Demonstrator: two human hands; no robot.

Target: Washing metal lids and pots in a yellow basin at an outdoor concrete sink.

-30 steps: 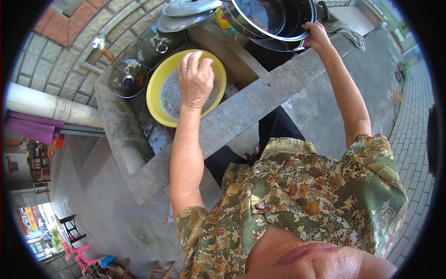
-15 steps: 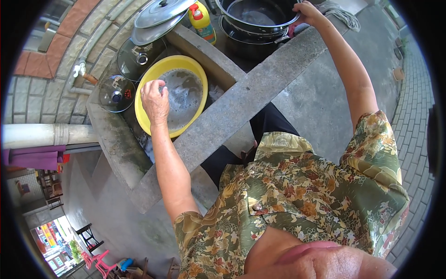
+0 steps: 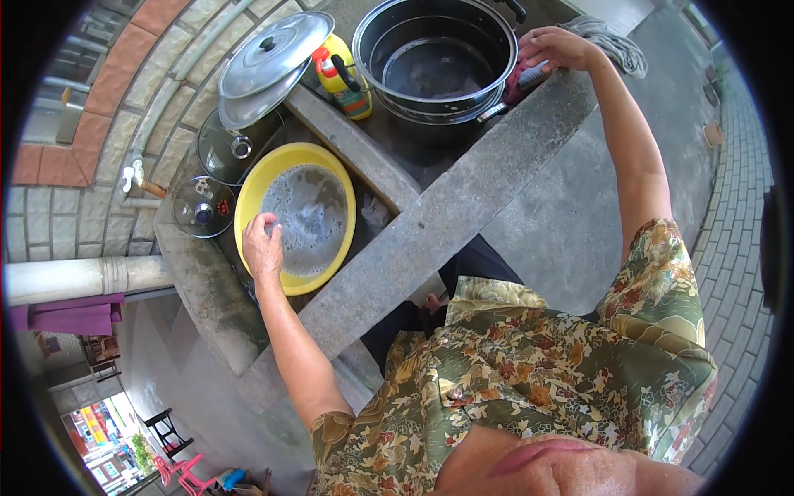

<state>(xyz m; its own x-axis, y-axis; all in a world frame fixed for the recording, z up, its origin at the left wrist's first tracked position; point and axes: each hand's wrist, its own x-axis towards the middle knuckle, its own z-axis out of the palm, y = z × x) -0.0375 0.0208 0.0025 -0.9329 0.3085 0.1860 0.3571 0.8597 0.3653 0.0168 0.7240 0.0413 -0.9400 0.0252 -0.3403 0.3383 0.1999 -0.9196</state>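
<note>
My left hand [image 3: 263, 250] hangs over the left rim of a yellow basin [image 3: 347, 227] with cloudy, sudsy water in it. Its fingers are loosely curved, thumb apart, with nothing visible in them. To the right, a large dark pot [image 3: 506, 41] with a silver rim sits on another pot, of which only part shows. My right hand [image 3: 556, 48] is just right of that pot, apart from its rim, fingers stretched over a bristled brush [image 3: 533, 74] and a dark red item [image 3: 514, 83]. Whether the fingers touch these cannot be made out.
Two metal lids [image 3: 277, 45] and two glass lids [image 3: 203, 211] lean along the wall side. A yellow bottle with a red top [image 3: 343, 83] stands behind the concrete divider [image 3: 356, 149]. The front concrete ledge [image 3: 413, 231] runs before me. Grey cloth [image 3: 608, 45] lies far right; a tap [image 3: 132, 175] is on the wall.
My right hand has let go of the pot's rim and come to the brush beside it. My left hand stays over the basin, slightly lower along its rim. The whole view has shifted.
</note>
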